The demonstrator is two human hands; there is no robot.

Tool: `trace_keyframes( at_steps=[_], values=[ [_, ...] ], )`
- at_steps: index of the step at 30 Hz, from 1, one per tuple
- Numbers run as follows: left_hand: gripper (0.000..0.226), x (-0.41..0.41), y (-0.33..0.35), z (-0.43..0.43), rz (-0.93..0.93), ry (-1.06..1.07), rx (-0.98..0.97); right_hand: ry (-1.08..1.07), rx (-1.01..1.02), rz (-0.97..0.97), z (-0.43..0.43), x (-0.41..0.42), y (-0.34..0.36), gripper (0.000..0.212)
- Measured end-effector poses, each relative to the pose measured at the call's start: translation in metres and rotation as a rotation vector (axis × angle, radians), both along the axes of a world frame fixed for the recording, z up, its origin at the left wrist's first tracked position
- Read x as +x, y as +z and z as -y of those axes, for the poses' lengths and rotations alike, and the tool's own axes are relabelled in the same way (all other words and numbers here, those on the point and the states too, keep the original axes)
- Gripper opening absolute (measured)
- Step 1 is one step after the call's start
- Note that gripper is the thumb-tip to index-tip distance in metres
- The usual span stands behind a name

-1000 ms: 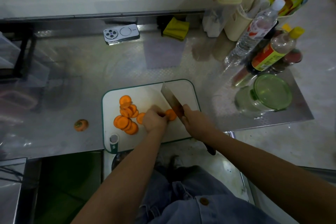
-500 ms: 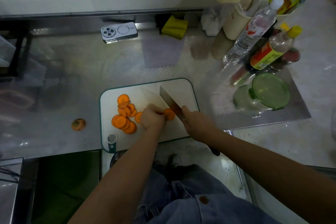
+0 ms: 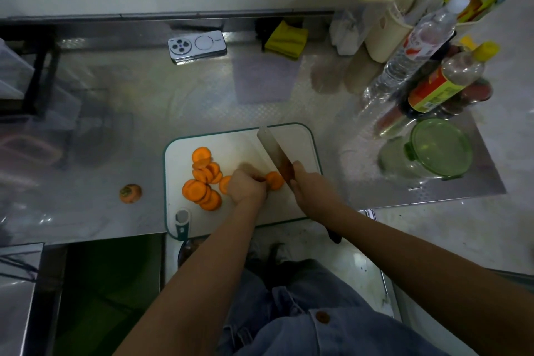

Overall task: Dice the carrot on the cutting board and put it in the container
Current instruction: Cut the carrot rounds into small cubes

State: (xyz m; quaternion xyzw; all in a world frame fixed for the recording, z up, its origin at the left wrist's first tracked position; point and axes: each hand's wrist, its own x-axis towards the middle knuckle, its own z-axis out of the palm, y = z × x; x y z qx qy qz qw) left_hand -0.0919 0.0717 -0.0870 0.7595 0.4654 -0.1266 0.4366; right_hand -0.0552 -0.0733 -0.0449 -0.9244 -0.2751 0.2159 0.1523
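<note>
While the left hand [image 3: 247, 186] pinches one carrot stub [image 3: 274, 180] by nine-odd slices [image 3: 202, 179], the right hand [image 3: 313, 188] grips one knife [image 3: 273, 150].

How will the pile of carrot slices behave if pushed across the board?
The carrot slices look stiff and flat, so they would probably slide rather than roll. They overlap loosely on the cutting board, so a push may spread them.

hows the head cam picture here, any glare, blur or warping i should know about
Head view: dim overall, hazy reflections smear the steel counter; wide-angle warping bends its edges and leans the bottles outward; the left hand on the carrot stub and the knife in the right hand look slightly soft; the carrot slices on the cutting board read clearly.
</note>
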Motion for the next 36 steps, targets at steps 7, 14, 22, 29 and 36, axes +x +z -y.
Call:
trace_keyframes(
  at_steps=[7, 14, 22, 29, 36],
  values=[
    [0.017, 0.002, -0.001, -0.001, -0.005, 0.005, -0.011, 0.085, -0.094, 0.008, 0.003, -0.001, 0.006, 0.035],
    [0.017, 0.002, -0.001, -0.001, -0.011, -0.013, 0.01, 0.065, -0.117, 0.012, -0.004, -0.005, -0.001, 0.034],
    [0.014, 0.0, -0.002, -0.001, 0.008, -0.02, 0.017, -0.001, -0.073, 0.015, -0.012, -0.003, -0.011, 0.033],
    [0.022, 0.001, 0.001, -0.003, -0.002, -0.027, 0.01, 0.048, -0.047, 0.012, -0.007, 0.0, 0.005, 0.026],
    [0.019, 0.002, 0.002, -0.003, -0.005, -0.037, -0.013, 0.084, -0.135, -0.013, -0.001, -0.004, 0.006, 0.032]
  ],
)
